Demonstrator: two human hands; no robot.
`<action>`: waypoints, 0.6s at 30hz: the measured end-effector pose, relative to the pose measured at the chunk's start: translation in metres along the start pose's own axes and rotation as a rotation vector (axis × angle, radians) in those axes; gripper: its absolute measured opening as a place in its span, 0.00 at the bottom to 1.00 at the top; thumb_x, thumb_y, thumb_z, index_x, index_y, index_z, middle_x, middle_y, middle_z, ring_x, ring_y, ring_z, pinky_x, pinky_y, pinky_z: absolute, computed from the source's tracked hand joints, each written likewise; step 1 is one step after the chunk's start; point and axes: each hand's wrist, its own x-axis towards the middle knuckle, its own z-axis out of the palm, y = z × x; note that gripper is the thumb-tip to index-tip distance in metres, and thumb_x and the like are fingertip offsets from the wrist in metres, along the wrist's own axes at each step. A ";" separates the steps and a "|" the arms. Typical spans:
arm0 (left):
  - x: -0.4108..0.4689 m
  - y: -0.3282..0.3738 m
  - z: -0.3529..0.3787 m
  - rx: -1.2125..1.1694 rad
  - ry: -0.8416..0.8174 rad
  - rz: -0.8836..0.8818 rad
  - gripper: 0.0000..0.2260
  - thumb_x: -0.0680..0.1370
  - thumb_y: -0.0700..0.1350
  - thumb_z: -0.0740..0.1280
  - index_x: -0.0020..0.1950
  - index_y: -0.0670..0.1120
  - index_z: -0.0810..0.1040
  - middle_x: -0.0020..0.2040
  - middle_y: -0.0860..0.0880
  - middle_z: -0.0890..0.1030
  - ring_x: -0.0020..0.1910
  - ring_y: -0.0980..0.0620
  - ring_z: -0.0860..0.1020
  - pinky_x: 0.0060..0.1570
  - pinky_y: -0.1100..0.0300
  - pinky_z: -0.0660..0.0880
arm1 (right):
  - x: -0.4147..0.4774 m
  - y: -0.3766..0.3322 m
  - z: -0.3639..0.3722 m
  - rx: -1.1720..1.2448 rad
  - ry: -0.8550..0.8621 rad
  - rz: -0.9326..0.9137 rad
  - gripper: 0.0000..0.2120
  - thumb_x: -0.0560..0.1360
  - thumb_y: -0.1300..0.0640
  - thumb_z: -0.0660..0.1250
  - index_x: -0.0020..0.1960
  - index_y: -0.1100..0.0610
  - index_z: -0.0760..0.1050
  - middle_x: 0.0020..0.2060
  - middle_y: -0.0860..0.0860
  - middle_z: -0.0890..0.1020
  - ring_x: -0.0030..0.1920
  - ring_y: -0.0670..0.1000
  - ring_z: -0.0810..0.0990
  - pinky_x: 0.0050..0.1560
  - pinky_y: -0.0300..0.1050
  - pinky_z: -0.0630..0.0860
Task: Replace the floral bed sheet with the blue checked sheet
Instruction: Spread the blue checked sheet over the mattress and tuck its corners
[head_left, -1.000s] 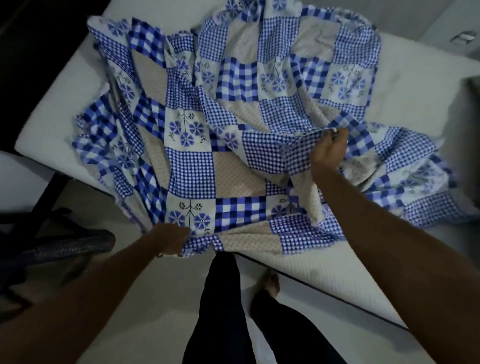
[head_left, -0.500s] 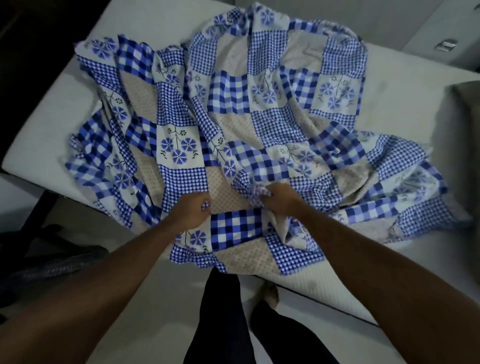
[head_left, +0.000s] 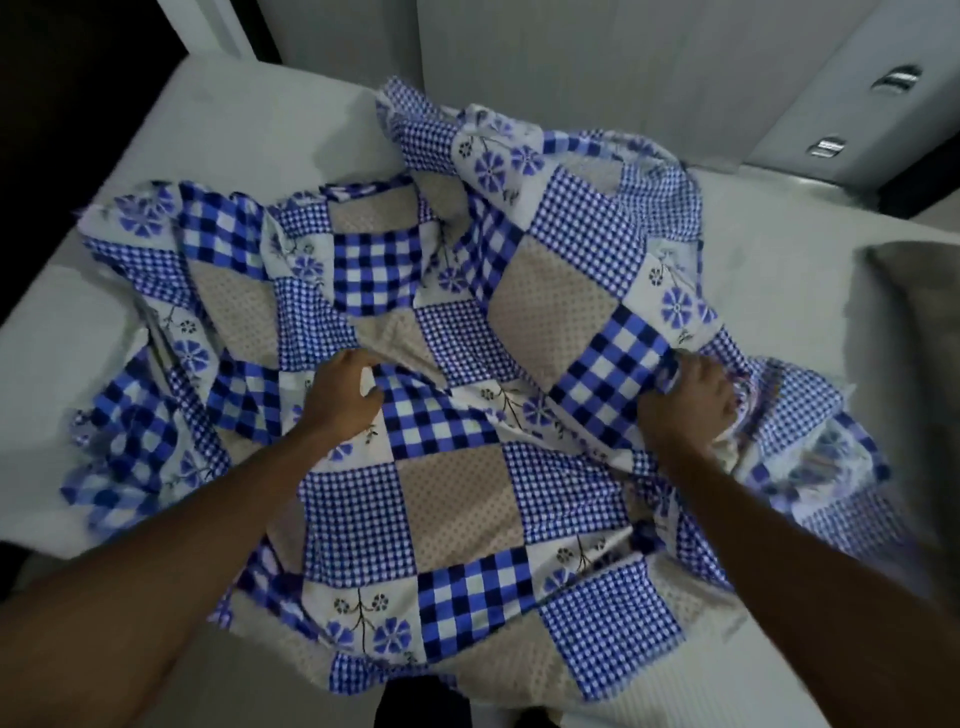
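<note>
The blue checked sheet (head_left: 457, 509), a patchwork of blue gingham, beige dotted and blue flower squares, lies rumpled across the bare white mattress (head_left: 249, 135). Its near edge hangs over the mattress's front side. My left hand (head_left: 340, 397) grips a fold of the sheet left of centre. My right hand (head_left: 688, 405) is closed on a bunched fold at the right. Between the two hands the cloth is stretched and lifted. No floral bed sheet is in view.
A grey pillow (head_left: 919, 332) lies on the mattress at the right edge. A white wall and a cupboard front with metal handles (head_left: 896, 78) stand behind the bed. A dark doorway (head_left: 78, 78) is at the far left.
My hands have moved apart, the right one far to the right, each gripping the sheet. The cloth between them has spread out and more of it now hangs over the near edge.
</note>
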 end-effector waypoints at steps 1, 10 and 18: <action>0.016 0.000 -0.004 -0.004 0.008 0.014 0.19 0.79 0.44 0.69 0.69 0.43 0.73 0.67 0.43 0.73 0.63 0.40 0.73 0.59 0.44 0.74 | -0.020 -0.045 -0.017 -0.033 0.015 -0.136 0.25 0.68 0.49 0.66 0.65 0.52 0.71 0.65 0.54 0.73 0.64 0.61 0.73 0.65 0.64 0.67; 0.153 0.003 -0.013 0.063 0.064 0.263 0.24 0.77 0.48 0.71 0.72 0.44 0.72 0.70 0.44 0.74 0.69 0.41 0.71 0.65 0.44 0.71 | 0.071 -0.253 0.064 -0.055 -0.338 -0.672 0.47 0.71 0.30 0.68 0.81 0.42 0.49 0.81 0.52 0.51 0.79 0.60 0.54 0.70 0.68 0.63; 0.226 0.031 0.012 0.123 -0.083 0.192 0.38 0.76 0.71 0.58 0.80 0.56 0.53 0.80 0.49 0.58 0.78 0.40 0.56 0.71 0.32 0.59 | 0.116 -0.281 0.103 -0.070 -0.437 -0.421 0.08 0.75 0.64 0.62 0.49 0.56 0.78 0.48 0.55 0.81 0.51 0.61 0.80 0.44 0.52 0.78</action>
